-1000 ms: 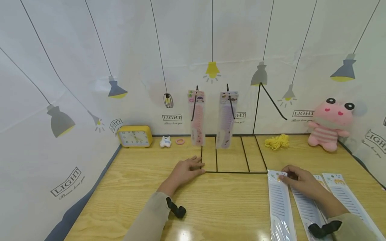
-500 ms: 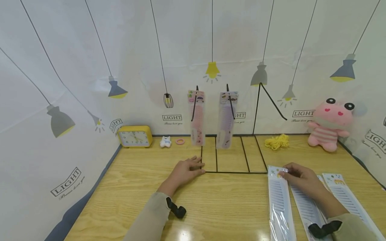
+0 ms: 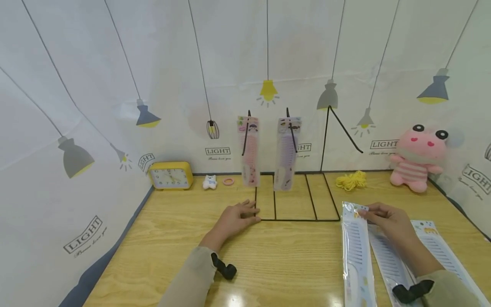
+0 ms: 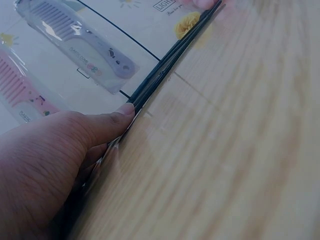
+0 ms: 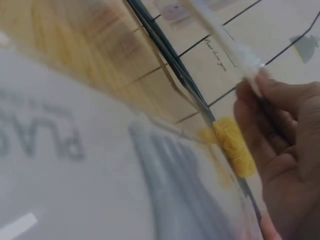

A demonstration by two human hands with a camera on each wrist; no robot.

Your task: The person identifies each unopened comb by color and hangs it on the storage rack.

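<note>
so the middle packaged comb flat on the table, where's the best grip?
Probably the far header end of the middle comb pack, approached from above. It lies flat between the lifted pack in the right hand and a third pack, so its long edges are crowded; the thin header can be pinched by its edge.

The left hand (image 4: 47,165) fills the near left corner, lying on the wooden bench (image 4: 235,140) with its fingers stretched out and a fingertip (image 4: 125,111) touching the black wire frame (image 4: 172,55). That frame runs as a thin dark line from the hand away to the far right. Beyond it, to the far left, a packaged purple comb (image 4: 80,42) and a packaged pink comb (image 4: 22,90) show against the white backdrop (image 4: 145,25). A yellow bundle (image 4: 186,22) lies blurred beside the wire's far end.
</note>
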